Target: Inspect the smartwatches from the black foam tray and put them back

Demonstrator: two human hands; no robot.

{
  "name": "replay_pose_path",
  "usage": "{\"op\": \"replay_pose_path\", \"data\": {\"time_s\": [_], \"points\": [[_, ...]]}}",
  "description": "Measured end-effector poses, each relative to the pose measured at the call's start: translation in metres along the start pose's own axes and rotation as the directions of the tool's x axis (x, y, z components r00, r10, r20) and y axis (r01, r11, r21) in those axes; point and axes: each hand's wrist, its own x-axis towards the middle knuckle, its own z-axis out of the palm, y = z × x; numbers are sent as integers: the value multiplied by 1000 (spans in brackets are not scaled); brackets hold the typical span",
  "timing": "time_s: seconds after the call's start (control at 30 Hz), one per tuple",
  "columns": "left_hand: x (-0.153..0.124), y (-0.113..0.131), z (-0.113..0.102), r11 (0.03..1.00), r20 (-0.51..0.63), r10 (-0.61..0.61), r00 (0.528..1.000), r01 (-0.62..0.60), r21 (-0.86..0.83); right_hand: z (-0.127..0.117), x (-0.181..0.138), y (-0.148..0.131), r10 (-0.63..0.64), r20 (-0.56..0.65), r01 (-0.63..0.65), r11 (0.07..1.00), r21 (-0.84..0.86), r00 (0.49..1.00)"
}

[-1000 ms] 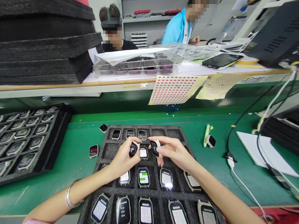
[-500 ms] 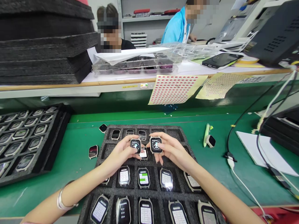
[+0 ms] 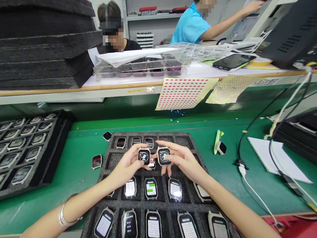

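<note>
1. Two bare hands reach over a green counter (image 3: 83, 145), each raising one small, strapless watch just above a dark foam tray (image 3: 164, 205); the pair face up toward the wearer, side by side.
2. Left hand (image 3: 132, 159): its grip is closed on the left watch (image 3: 144, 156), thumb at the lower edge of a lit dial.
3. Right hand (image 3: 182, 157): its grip is closed on the right watch (image 3: 163, 155), thumb over the screen's right edge.
4. Both watches look light and stiff; the glossy fronts are probably slippery and easily scratched, so the side rims seem the safest hold.
5. In the tray's compartments sit more watches, one showing green blocks (image 3: 151, 188). A loose watch (image 3: 96, 161) lies left of the tray.
</note>
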Motion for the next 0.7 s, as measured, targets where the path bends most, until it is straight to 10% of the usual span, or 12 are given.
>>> {"op": "replay_pose_path", "data": {"time_s": [0.5, 0.6, 0.7], "points": [[-1, -2, -3, 1000, 20, -1, 1000, 2, -30, -2, -8, -12, 75, 89, -53, 971, -234, 993], [-1, -3, -2, 998, 45, -27, 999, 29, -50, -17, -15, -13, 94, 58, -44, 819, -572, 994], [1, -4, 1, 997, 57, -49, 997, 52, -50, -32, -19, -10, -8, 100, 91, 477, -874, 995]]}}
